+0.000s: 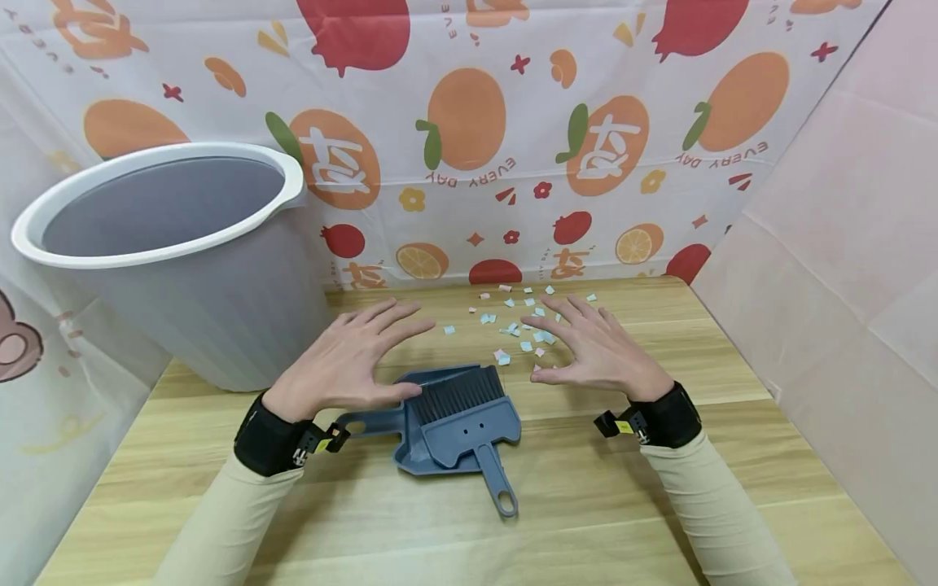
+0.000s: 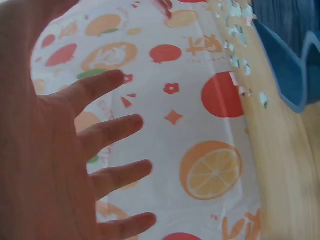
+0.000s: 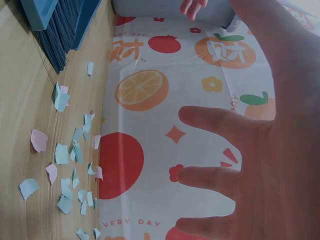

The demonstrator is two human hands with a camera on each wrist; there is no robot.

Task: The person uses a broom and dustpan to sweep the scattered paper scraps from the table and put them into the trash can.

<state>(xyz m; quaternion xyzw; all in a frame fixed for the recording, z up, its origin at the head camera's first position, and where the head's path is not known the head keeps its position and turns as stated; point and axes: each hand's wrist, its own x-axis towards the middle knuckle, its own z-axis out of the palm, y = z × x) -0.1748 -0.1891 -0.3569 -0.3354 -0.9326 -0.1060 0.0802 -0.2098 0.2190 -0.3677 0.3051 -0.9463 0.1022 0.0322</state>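
Both hands are raised over the table with fingers spread, and neither holds anything. In the head view my left hand (image 1: 352,358) is between the bin and a blue-grey dustpan (image 1: 410,464), its thumb overlapping the dustpan's back edge. A matching hand brush (image 1: 469,431) lies on the dustpan, dark bristles toward the back left, handle toward the front. My right hand (image 1: 597,346) hovers at the right, beside scattered paper scraps (image 1: 526,346) in pale blue and pink. The right wrist view shows the scraps (image 3: 61,154) close up, with the brush bristles (image 3: 60,30) at upper left.
A large grey bin (image 1: 212,301) with a white rim stands at the back left. Behind the wooden table (image 1: 586,521) hangs a fruit-print cloth (image 1: 469,220). A pale cloth wall (image 1: 828,244) borders the right side.
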